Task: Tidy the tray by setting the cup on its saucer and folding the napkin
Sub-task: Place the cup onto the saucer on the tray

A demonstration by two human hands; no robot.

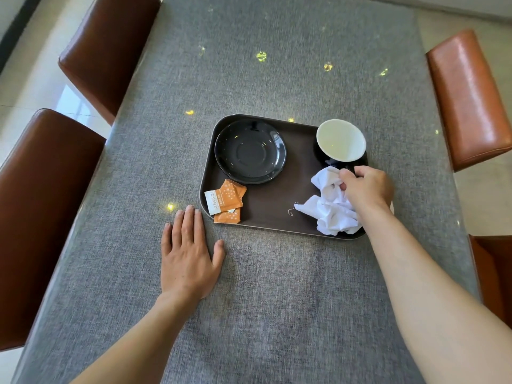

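Your right hand [367,188] curls its fingers onto the crumpled white cloth napkin [331,206] in the dark brown plastic tray [273,206], beside the white-lined black cup [340,141]; your left hand [188,254] lies flat, fingers spread, just outside the tray, the black saucer [250,151] bare

Single head-worn wide-angle view, looking forward and steeply down over a grey table [277,300] from the near edge. Both forearms enter from the bottom of the frame. The right hand [368,187], closed at the cup's [340,141] handle, sits right of frame centre; the brown tray [277,195] spreads leftward from that grip across mid-frame, and the left hand [188,256] lies flat below and well left of it. Lens distortion bows the table edges and flanking brown chairs [468,98] outward. No second view is supplied.
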